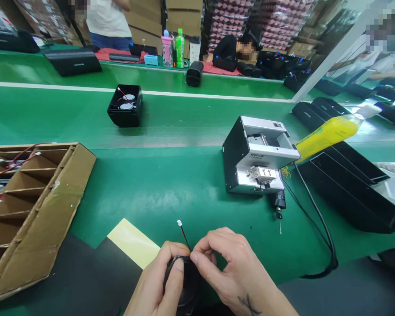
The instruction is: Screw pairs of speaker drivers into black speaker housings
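My left hand [164,276] grips a round black speaker [188,287] near the bottom edge of the view, with the thumb over its rim. At the speaker's top edge, my right hand [230,267] pinches the base of a thin red-and-black wire [184,236]. The wire sticks up between both hands and ends in a small white connector [179,223]. The fingers and palms hide much of the speaker. A pale yellow sheet [134,241] lies beside my left hand on a black sheet [88,272].
A divided cardboard box [62,193] with wired parts stands at left. A screw feeder [260,158] sits right of centre, near a yellow bottle [332,134] and black housings [349,188]. Farther back is an open black speaker housing [125,107]. Other people work across the green table [158,175].
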The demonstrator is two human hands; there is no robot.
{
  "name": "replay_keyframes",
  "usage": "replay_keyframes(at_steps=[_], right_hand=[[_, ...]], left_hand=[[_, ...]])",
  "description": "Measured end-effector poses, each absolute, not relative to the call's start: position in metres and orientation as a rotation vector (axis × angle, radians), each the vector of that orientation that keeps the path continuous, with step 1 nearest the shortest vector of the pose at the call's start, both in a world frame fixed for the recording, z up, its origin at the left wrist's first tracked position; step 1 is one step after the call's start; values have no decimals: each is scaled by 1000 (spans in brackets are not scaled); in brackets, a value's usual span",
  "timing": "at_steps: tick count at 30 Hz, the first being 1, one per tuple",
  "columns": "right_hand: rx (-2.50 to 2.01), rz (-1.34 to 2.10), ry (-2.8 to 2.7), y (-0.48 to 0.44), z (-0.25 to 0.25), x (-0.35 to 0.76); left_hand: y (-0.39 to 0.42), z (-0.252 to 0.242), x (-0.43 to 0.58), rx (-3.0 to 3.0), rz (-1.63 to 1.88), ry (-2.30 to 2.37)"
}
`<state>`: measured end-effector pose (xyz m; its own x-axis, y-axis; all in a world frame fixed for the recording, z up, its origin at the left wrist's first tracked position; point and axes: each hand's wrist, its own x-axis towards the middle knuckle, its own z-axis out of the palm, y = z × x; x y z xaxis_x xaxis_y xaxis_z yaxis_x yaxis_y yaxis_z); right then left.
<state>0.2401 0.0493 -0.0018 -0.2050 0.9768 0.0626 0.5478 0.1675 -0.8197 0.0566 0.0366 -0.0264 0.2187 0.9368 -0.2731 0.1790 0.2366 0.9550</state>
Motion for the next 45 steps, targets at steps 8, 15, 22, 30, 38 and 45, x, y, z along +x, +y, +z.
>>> replay_keyframes(at_steps=[8, 15, 22, 30, 38, 45], right_hand=[[-1373, 844, -1821, 45, -9, 241], [-1450, 1035, -1722, 50, -4, 244], [-1512, 1509, -1553, 63, 1, 253], [-1527, 1449, -1477, 56, -8, 251], [-1537, 1330, -1555, 53, -11, 252], [-1394, 1455, -1530, 53, -22, 251]], left_hand=[[37, -25, 62, 1245, 779, 1267], [38, -24, 64, 1257, 782, 1293], [39, -23, 68, 1290, 741, 1299], [39, -34, 63, 1393, 666, 1241], [39, -36, 62, 1385, 672, 1235], [36, -29, 69, 1222, 736, 1264]])
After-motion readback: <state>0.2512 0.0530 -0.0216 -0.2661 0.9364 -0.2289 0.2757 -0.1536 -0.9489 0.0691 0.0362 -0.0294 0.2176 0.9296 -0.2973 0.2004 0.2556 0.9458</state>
